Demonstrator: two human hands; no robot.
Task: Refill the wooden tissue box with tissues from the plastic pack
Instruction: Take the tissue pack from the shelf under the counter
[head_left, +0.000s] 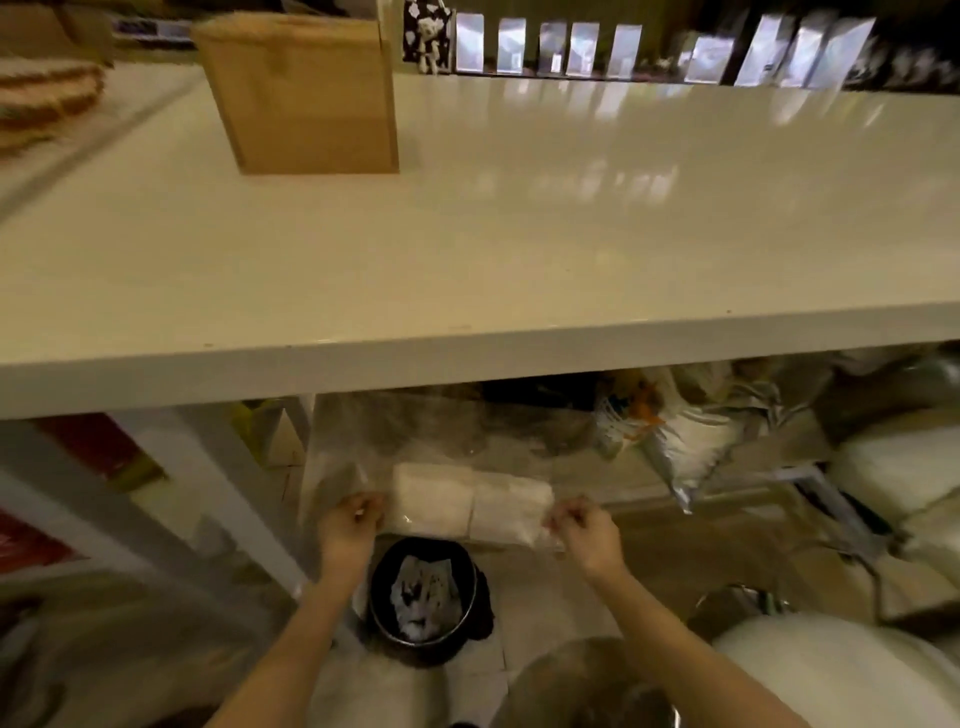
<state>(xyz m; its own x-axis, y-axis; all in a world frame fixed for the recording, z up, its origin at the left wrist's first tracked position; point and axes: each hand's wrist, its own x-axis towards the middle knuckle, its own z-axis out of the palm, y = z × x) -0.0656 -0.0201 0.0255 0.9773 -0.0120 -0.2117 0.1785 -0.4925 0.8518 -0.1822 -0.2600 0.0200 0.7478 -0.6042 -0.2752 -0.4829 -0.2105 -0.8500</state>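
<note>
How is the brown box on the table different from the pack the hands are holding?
The brown box stands upright on the white table; the plastic pack is held below the table's edge, above a black bin. Nobody touches the box; the left hand and right hand pinch the pack's ends. You cannot see into the box; the pack is clear, with white tissues showing through. Both look roughly rectangular.

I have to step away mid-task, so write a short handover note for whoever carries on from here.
Left hand: pinching the left end of the plastic pack.
Right hand: pinching its right end.
The pack hangs below the white table's front edge, above a black bin, tissues inside.
Wooden tissue box: on the table, far left, untouched.
Done: pack in hand.
Left: take tissues out, load the box.
</note>
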